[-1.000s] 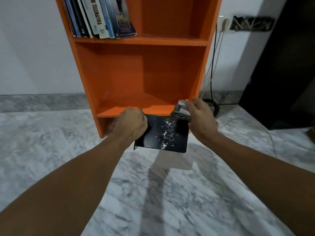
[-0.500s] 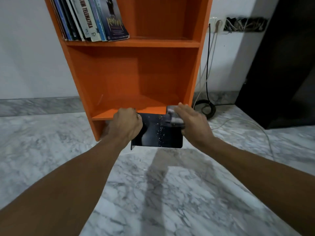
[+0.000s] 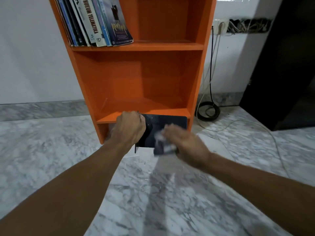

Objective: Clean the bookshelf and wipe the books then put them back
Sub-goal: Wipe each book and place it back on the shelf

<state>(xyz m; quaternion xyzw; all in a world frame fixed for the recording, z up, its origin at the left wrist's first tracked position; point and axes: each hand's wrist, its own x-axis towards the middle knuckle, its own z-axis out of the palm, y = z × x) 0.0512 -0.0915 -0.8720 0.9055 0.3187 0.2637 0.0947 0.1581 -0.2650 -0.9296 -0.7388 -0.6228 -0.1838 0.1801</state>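
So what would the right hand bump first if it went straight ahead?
Probably the left hand, which grips the black book; the right hand, with its cloth, points across the cover toward it. Blurry, so unsure.

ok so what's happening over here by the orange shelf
A person is cleaning a black book in front of the lowest shelf of the orange bookshelf. The left hand grips the book by its left edge, while the right hand, blurred in motion, holds a cloth against the near part of the cover. A row of other books leans on the shelf above.
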